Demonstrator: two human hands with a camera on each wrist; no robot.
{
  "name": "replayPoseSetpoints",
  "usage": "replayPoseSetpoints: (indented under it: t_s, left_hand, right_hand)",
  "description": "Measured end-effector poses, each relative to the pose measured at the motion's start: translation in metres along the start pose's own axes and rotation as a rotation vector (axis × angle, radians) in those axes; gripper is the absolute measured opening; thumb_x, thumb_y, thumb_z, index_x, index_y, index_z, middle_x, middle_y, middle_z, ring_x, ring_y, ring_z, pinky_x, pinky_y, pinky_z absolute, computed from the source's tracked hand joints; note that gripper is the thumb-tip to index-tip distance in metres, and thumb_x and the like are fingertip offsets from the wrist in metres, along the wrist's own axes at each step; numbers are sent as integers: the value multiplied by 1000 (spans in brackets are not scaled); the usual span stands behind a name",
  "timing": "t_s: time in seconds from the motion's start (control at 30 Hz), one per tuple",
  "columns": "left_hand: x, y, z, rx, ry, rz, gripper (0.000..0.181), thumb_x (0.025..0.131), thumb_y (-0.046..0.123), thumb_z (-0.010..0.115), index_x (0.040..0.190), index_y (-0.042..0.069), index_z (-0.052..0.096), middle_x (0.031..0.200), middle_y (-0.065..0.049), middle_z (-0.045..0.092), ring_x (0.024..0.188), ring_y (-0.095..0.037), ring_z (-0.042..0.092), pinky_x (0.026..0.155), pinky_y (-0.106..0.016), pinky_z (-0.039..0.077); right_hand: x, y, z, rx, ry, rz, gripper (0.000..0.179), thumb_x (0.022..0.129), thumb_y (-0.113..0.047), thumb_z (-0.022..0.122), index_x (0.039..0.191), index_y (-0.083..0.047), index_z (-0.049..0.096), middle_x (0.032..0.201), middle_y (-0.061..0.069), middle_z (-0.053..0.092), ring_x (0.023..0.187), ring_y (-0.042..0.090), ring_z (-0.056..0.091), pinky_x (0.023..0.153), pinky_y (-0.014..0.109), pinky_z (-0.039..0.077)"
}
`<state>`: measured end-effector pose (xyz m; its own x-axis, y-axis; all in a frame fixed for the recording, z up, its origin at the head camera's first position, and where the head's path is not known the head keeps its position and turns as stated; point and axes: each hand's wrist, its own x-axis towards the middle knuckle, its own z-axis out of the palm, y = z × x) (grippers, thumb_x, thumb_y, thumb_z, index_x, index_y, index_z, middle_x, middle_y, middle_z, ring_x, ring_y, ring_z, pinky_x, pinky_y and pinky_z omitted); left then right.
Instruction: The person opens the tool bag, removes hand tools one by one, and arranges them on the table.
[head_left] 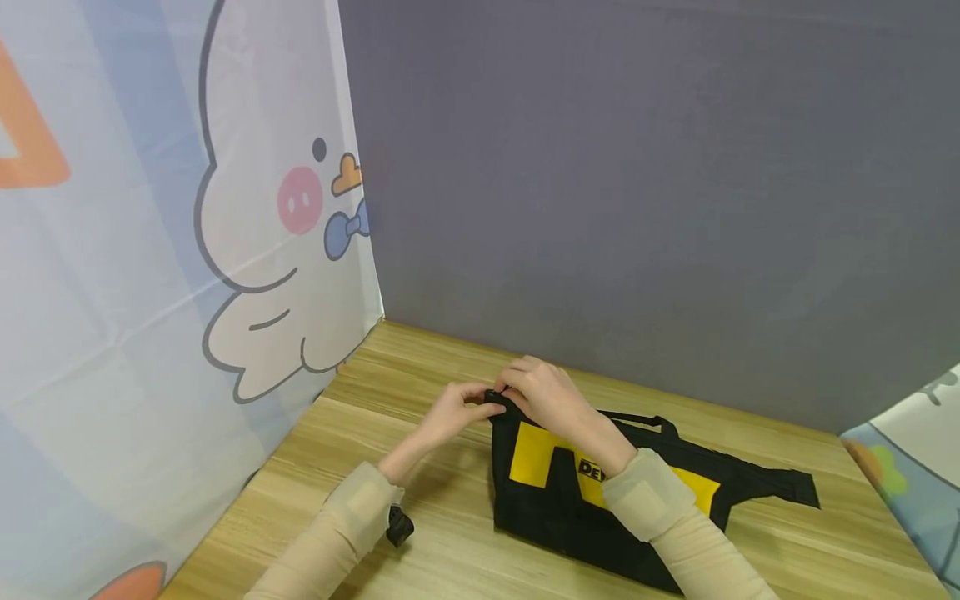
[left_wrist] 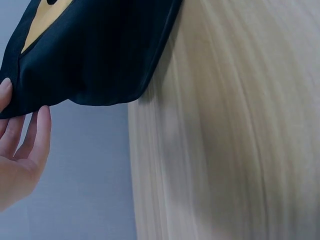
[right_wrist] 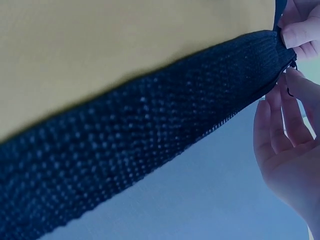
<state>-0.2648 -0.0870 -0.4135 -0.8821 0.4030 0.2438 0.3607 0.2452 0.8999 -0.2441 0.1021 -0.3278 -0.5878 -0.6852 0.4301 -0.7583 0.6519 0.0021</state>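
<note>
A black and yellow tool bag [head_left: 531,510] stands on the wooden table, its lettering partly covered by the right forearm. At its upper left corner, my left hand [head_left: 452,413] pinches the black fabric. My right hand [head_left: 546,392] grips the top edge just beside it, fingers bent over the zipper end. In the left wrist view, the left hand [left_wrist: 22,162] holds the bag's dark corner [left_wrist: 100,65] between thumb and fingers. The right wrist view has the right hand [right_wrist: 292,130] pinching a small dark piece, perhaps the zipper pull, near a black webbing strap [right_wrist: 150,120].
The bag's black end flap [head_left: 787,485] sticks out to the right over the wooden table [head_left: 442,533]. A small black object [head_left: 400,527] shows beside the left sleeve. A grey partition [head_left: 637,208] stands behind, and a cartoon-printed cloth [head_left: 135,275] hangs at the left.
</note>
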Motion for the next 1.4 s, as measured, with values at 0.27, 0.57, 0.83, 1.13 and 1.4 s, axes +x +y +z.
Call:
replayPoseSetpoints:
  t_s: [0.27, 0.57, 0.83, 1.13, 1.4]
  left_hand:
    - [2, 4, -5, 16, 5, 11, 22, 89, 24, 74, 109, 15, 77, 97, -7, 77, 91, -27, 70, 80, -38, 59]
    - [4, 2, -10, -58, -37, -36, 22, 88, 28, 75, 104, 12, 79, 93, -11, 78, 86, -35, 73, 82, -52, 58]
    - [4, 4, -14, -90, -78, -24, 25, 91, 25, 72, 108, 8, 78, 109, -14, 76, 86, -30, 74, 85, -55, 56]
    - [1, 5, -16, -49, -75, -29, 23, 91, 26, 72, 101, 8, 79, 103, -12, 77, 79, -13, 73, 85, -51, 58]
    - [1, 6, -15, -56, -76, -43, 20, 90, 27, 73, 97, 10, 80, 100, -11, 78, 83, -25, 75, 84, -48, 59]
  right_hand:
    - [1, 2, -3, -33, 15, -42, 10, 88, -6, 73, 92, -15, 76, 93, -2, 73, 85, 14, 66, 74, 26, 57]
    - [3, 5, -3, -87, 55, -117, 10, 87, -7, 74, 89, -16, 77, 89, -3, 73, 80, 13, 64, 71, 24, 56]
    - [4, 7, -8, -78, 1, -162, 8, 90, -7, 71, 91, -13, 77, 88, -1, 70, 80, 12, 61, 70, 21, 55]
    - [5, 8, -11, -108, -10, -241, 8, 91, -6, 69, 91, -10, 76, 86, 0, 67, 79, 12, 58, 71, 20, 53]
    - [3, 9, -13, -137, -1, -279, 6, 89, -8, 72, 89, -13, 75, 85, -2, 66, 80, 11, 58, 74, 20, 54]
